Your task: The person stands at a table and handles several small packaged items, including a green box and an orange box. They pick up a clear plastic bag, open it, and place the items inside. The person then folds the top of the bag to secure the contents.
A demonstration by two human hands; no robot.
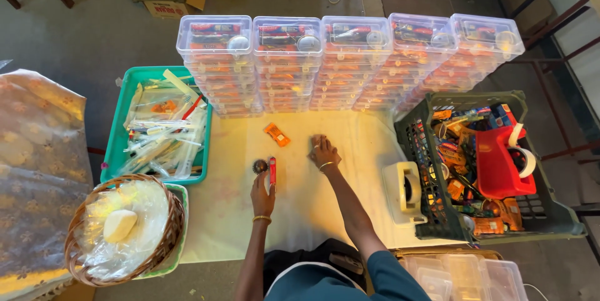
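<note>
My left hand [262, 196] rests on the cream-covered table [312, 213] and holds a slim red stick-shaped item [272, 170] upright along the cloth. A small dark round object [259, 166] lies touching it on the left. My right hand [324, 152] is pressed flat on the cloth farther back, with a small pale item under its fingers. An orange packet [276, 134] lies between the hands and the box stacks.
Several stacks of clear lidded boxes [350, 64] line the far edge. A green tray [125, 126] of plastic-wrapped items is left. A wicker basket [125, 229] sits near left. A dark crate [487, 170] with a red tape dispenser and a white tape dispenser [405, 192] stand right.
</note>
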